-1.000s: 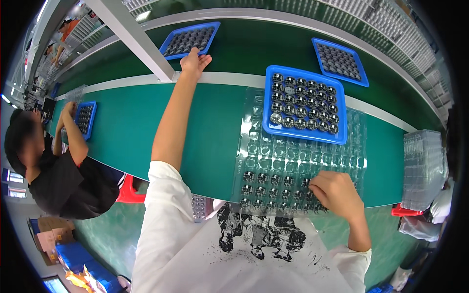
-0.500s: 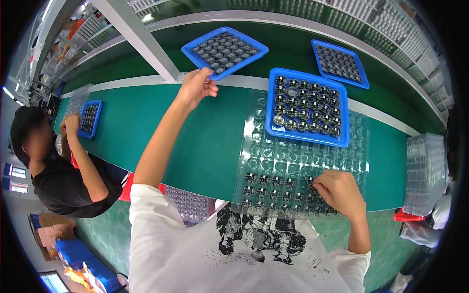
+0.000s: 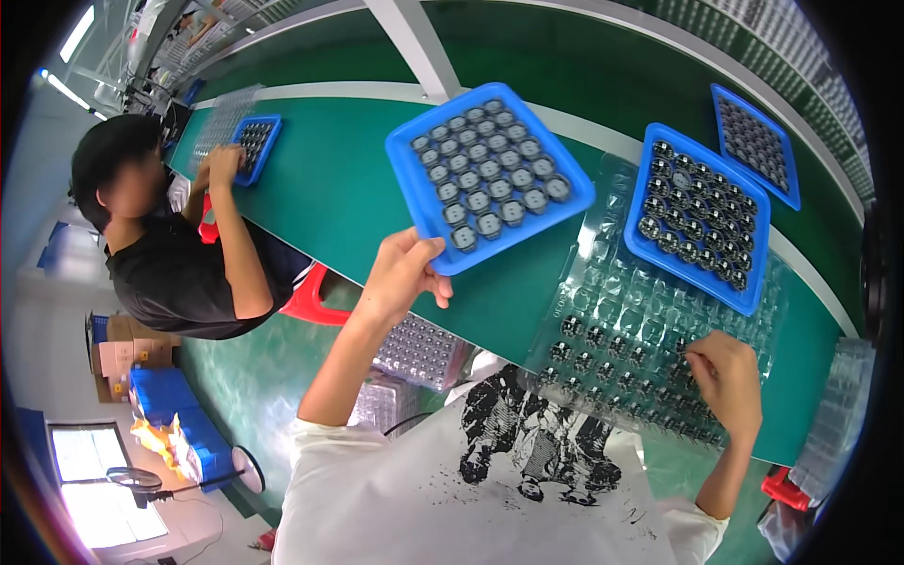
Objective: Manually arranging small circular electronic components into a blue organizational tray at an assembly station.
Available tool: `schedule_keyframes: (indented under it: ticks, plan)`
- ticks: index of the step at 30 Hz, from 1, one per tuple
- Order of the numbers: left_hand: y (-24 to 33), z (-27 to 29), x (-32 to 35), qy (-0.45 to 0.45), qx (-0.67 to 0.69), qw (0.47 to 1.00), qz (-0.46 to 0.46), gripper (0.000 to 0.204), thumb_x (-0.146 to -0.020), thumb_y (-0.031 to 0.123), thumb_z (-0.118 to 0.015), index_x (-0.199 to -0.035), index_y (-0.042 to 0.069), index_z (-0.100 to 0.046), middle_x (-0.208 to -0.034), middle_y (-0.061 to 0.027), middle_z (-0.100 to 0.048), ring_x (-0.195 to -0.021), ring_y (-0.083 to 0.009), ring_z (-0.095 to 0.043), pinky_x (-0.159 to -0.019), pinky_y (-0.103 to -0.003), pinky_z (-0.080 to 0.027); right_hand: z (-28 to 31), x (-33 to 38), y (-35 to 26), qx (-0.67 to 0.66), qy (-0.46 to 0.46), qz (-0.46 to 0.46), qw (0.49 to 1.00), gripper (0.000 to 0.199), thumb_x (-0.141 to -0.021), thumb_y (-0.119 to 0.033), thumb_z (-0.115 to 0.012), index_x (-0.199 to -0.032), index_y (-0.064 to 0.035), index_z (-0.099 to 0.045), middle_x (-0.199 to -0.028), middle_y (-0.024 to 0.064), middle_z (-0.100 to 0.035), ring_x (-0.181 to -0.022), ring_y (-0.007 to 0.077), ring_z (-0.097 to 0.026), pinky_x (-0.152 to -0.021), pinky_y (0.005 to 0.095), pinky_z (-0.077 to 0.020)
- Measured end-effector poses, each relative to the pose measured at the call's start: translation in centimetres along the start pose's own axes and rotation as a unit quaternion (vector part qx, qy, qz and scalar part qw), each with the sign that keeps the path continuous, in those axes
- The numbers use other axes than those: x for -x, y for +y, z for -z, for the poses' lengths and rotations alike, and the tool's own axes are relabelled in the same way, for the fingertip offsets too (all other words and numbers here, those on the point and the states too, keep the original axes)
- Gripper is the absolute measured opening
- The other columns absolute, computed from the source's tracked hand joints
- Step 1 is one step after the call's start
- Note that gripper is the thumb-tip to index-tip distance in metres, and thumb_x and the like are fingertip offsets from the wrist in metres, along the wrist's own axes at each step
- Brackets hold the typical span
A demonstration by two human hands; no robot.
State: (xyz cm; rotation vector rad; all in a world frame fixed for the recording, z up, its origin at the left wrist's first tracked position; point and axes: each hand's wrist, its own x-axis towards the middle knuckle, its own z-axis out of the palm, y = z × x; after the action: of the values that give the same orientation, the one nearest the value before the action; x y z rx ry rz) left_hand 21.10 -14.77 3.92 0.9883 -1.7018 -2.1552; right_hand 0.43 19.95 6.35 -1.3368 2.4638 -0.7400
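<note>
Above green table (image 3: pixel 330 188), left hand (image 3: pixel 403 273) gripping blue tray (image 3: pixel 490 174), right hand (image 3: pixel 727 377) pinching over clear blister sheet (image 3: pixel 621 320)

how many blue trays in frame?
4: one held in the left hand at centre, one on the clear blister sheet, one far right, one by the co-worker. Others may be hidden.

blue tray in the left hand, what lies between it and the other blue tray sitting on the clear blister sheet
In the head view, between the held blue tray and the resting blue tray lie bare green table and the clear blister sheet's edge.
</note>
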Motion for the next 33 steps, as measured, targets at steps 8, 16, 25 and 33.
schedule_keyframes:
  ticks: [8, 16, 25, 33]
  plan:
    - [-2.2, 5.9, -1.9, 0.176, 0.013, 0.982, -0.068, 0.018, -0.093, 0.017, -0.053, -0.088, 0.000, -0.052, -0.071, -0.0093, -0.059, -0.052, -0.0183, -0.061, -0.046, -0.031, -0.053, 0.3, -1.0, -0.2, 0.016, -0.010, 0.028, 0.999, 0.006, -0.075, 0.001, -0.068, -0.079, 0.0003, -0.064, -0.069, 0.0136, -0.057, -0.060, 0.0308, -0.056, -0.055, 0.0395, -0.0419]
    - [-3.1, 12.4, -7.6, 0.260, 0.034, 0.959, -0.110, 0.026, -0.093, 0.020, -0.057, -0.100, -0.005, -0.055, -0.077, -0.0129, -0.060, -0.060, -0.0210, -0.064, -0.052, -0.032, -0.057, 2.4, -1.3, -0.1, 0.018, 0.008, 0.048, 0.999, 0.006, -0.075, 0.002, -0.066, -0.080, 0.0011, -0.063, -0.070, 0.0139, -0.058, -0.060, 0.0298, -0.057, -0.056, 0.0375, -0.0431]
    - [-2.8, 14.6, -9.0, 0.223, 0.040, 0.971, -0.075, 0.025, -0.093, 0.021, -0.061, -0.098, -0.003, -0.056, -0.079, -0.0109, -0.061, -0.060, -0.0172, -0.063, -0.050, -0.027, -0.055, 4.2, -11.5, 2.2, 0.096, 0.100, 0.121, 0.983, 0.007, -0.081, -0.005, -0.066, -0.081, 0.0013, -0.064, -0.074, 0.0147, -0.063, -0.064, 0.0306, -0.060, -0.059, 0.0369, -0.0466]
    - [-1.9, 12.1, -5.7, 0.230, -0.116, 0.966, -0.002, 0.043, -0.096, 0.046, -0.052, -0.084, 0.005, -0.055, -0.068, -0.0049, -0.056, -0.045, -0.0128, -0.053, -0.037, -0.024, -0.040, 1.8, -17.0, 4.4, 0.220, 0.059, 0.110, 0.968, 0.008, -0.082, -0.011, -0.066, -0.083, -0.0039, -0.069, -0.077, 0.0139, -0.067, -0.074, 0.0337, -0.064, -0.066, 0.0425, -0.0508]
